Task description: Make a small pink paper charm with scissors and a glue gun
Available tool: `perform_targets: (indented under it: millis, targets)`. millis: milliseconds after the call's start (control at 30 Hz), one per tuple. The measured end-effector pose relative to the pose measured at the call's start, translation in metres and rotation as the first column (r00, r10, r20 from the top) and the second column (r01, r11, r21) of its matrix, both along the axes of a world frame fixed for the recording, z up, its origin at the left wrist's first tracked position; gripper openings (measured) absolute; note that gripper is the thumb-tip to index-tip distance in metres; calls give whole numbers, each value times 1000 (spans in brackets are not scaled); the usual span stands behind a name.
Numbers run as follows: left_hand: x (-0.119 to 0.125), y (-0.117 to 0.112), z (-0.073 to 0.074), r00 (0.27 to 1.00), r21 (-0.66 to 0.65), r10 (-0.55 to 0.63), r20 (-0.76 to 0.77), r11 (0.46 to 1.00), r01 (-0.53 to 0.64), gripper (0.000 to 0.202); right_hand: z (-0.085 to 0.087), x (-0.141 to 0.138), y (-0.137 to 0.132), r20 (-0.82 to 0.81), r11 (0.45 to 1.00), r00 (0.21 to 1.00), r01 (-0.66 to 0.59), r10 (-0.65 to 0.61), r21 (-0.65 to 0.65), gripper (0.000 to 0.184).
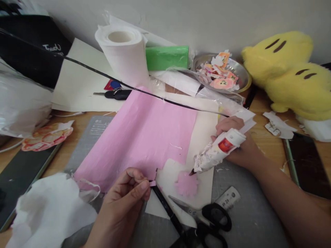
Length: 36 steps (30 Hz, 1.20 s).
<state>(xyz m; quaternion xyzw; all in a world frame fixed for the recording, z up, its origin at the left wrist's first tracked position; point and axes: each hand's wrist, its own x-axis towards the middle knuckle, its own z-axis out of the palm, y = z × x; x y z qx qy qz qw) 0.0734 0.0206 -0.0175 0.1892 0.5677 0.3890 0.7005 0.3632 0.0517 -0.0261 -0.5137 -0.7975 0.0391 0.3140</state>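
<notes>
Pointing the glue gun [210,156] down and leftward from the right hand [232,139], aiming the nozzle at the upper right part of the pink cutout [186,187]; not showing clearly whether touching or just hovering. Finding that cutout on the white paper [168,172], to the left of and nearer the body than the right hand, and just right of the left fingertips.

Probably calling for a steady nozzle: keeping close without dragging the cutout about, laying only a small dab, lifting cleanly to avoid trailing threads. Also keeping the left fingertips well away from the nozzle, likely hot, and holding the strip flat and uncreased. Minding the scissors [195,213] and pen [165,205] to the right of the left hand, so as not to bump either.

Pinching the small pink strip [152,183] between left thumb and forefinger, curling the remaining fingers in, and slanting the left forearm up from the bottom edge. Closing the right hand around the gun, bending the fingers behind the body, and slanting the right forearm in from the lower right. Hiding the trigger, so not telling whether squeezing or resting.
</notes>
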Motion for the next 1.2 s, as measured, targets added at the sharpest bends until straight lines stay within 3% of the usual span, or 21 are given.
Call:
perform_targets:
  millis: [533,633,733,833,933,1033,1133,1200]
  targets:
    - [1,-1,4,999,-4,-26,37,1000,27,29,2,-2,-2,-80,999,996,37,-38,-16,25]
    - [1,-3,5,999,20,-32,32,999,31,30,1,-1,-5,-139,989,982,117,-129,-92,25]
    - [-1,-8,3,997,137,-70,-21,988,72,27,4,-4,-6,-166,961,959,194,-228,-196,23]
    - [-7,-15,2,982,393,-166,-88,900,188,17,13,-16,-2,-129,927,945,256,-299,-275,20]
    - [-13,-22,3,935,626,-318,-160,700,345,8,29,-36,9,-88,906,936,303,-342,-296,23]
    - [-16,-28,3,885,724,-383,-266,526,446,9,40,-57,27,66,853,937,341,-344,-395,39]
    - [-15,-29,1,859,744,-399,-319,456,488,9,41,-71,44,129,830,950,311,-284,-464,43]
    - [-13,-27,-1,851,733,-408,-331,456,504,8,42,-77,48,141,837,956,293,-257,-462,40]
